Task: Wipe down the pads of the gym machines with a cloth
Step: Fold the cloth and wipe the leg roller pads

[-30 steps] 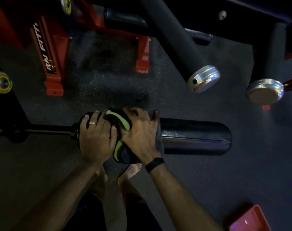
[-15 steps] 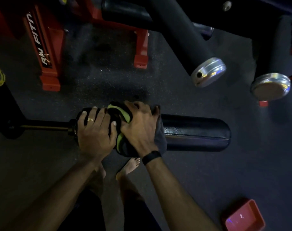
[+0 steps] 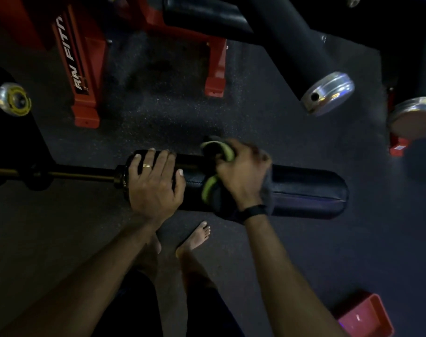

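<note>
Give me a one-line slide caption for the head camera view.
Right hand wipes a cloth over a black roller pad while the left hand steadies its end.

Under me is a dark speckled rubber floor (image 3: 173, 113) in dim light. Red machine frames (image 3: 85, 93) stand ahead, and a red tray (image 3: 367, 317) sits at my lower right.

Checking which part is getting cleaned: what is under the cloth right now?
The cloth lies over the middle of the black roller pad, gripped by the right hand. The pad's surface beneath it is covered, so its state cannot be seen. The left hand rests on the pad's bare end.
</note>
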A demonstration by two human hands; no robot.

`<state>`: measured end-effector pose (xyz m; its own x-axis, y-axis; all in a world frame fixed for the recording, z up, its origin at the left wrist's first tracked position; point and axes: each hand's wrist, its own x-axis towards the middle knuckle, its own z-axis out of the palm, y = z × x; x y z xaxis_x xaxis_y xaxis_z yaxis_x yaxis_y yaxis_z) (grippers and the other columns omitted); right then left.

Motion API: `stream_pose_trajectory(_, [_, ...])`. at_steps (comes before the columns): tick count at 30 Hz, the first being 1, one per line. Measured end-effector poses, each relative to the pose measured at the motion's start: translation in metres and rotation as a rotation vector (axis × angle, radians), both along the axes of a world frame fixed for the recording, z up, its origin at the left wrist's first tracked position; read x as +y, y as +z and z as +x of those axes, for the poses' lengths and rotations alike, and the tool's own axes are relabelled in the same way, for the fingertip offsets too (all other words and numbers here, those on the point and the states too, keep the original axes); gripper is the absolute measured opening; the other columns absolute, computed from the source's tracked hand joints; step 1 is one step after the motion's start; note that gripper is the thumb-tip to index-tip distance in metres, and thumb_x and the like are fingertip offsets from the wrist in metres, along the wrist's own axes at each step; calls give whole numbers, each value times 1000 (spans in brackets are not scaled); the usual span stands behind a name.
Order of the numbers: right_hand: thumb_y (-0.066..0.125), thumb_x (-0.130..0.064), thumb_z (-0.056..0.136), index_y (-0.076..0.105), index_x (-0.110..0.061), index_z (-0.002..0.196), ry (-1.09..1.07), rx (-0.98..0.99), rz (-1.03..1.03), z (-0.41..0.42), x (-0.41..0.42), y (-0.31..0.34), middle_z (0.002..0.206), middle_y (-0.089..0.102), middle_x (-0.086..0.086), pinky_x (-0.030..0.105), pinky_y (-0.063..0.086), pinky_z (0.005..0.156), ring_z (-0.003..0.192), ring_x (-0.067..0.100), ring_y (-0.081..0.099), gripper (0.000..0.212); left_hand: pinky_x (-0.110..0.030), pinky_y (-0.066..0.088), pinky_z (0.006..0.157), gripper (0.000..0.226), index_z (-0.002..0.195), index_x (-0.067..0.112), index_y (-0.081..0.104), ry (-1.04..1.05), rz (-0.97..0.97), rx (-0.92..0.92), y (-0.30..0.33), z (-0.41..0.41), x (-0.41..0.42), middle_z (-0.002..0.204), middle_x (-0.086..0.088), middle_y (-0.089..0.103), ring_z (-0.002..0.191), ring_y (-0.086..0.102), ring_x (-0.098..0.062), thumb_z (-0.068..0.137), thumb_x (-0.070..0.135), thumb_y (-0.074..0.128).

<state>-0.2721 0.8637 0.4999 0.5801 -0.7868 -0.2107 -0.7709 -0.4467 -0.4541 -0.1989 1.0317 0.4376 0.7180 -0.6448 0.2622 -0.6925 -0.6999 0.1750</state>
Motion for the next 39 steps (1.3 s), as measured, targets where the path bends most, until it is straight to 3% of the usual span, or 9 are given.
stream_pose_trajectory(5, [68, -33, 81, 60, -35, 134, 234, 32, 57, 17, 28, 7, 130, 61, -2, 45, 31, 107, 123, 21, 51, 54, -53, 35, 107, 43, 117, 4, 66, -19, 27, 32, 5, 2, 2, 125, -14, 66, 125, 56, -35, 104, 33, 37])
stream_pose_trajectory(12, [60, -36, 77, 68, -31, 124, -214, 183, -66, -58, -62, 12, 121, 65, 9, 52, 36, 103, 119, 34, 54, 48, -51, 31, 112, 46, 129, 7, 62, 6, 13, 46, 6, -1, 1, 132, -10, 63, 129, 53, -33, 104, 35, 36])
stream_pose_trajectory(15, [49, -40, 67, 68, -32, 121, -122, 193, -24, -17, -27, 11, 122, 65, 3, 56, 25, 112, 123, 28, 51, 58, -50, 29, 113, 47, 131, 7, 61, 19, 17, 51, 4, -5, 4, 135, -10, 61, 131, 51, -33, 104, 34, 34])
stream_pose_trajectory(18, [62, -32, 76, 68, -36, 117, 11, 123, 96, 25, 16, 8, 114, 66, -2, 56, 23, 109, 116, 23, 53, 41, -50, 24, 116, 51, 137, 8, 55, 1, 78, 73, 8, -9, 8, 143, -9, 55, 137, 45, -32, 105, 36, 28])
stream_pose_trajectory(22, [65, -30, 83, 64, -39, 126, 62, 91, 82, 14, 12, 12, 120, 64, -5, 53, 20, 114, 121, 19, 53, 44, -51, 21, 118, 51, 140, 8, 53, -6, 90, 158, 16, -13, 13, 147, -10, 51, 141, 40, -31, 104, 37, 30])
stream_pose_trajectory(27, [64, -28, 78, 68, -30, 125, -262, 205, -67, -64, -75, 8, 125, 65, 9, 53, 33, 108, 123, 35, 52, 48, -48, 31, 105, 47, 117, 9, 66, 79, 115, 272, 38, 9, -23, 128, -12, 61, 124, 52, -30, 102, 40, 33])
stream_pose_trajectory(30, [65, -27, 77, 68, -29, 124, -300, 217, -51, -63, -78, 9, 124, 66, 11, 54, 32, 109, 123, 36, 51, 47, -47, 39, 93, 61, 92, 11, 72, -11, 397, 279, 38, 19, -46, 100, -13, 71, 96, 62, -33, 101, 43, 21])
stream_pose_trajectory(33, [66, -29, 77, 67, -29, 123, -223, 212, -13, -29, -40, 9, 126, 62, 6, 53, 25, 114, 126, 30, 47, 46, -49, 41, 94, 59, 89, 5, 71, -28, 441, 254, 36, 9, -40, 93, -17, 71, 92, 64, -36, 104, 40, 26])
stream_pose_trajectory(39, [68, -37, 77, 63, -37, 126, 165, 81, -58, 21, 37, 10, 117, 60, 0, 50, 32, 101, 112, 25, 50, 49, -55, 27, 114, 36, 124, 6, 58, -40, 295, 162, 19, -8, -16, 126, -15, 61, 128, 49, -36, 99, 30, 48])
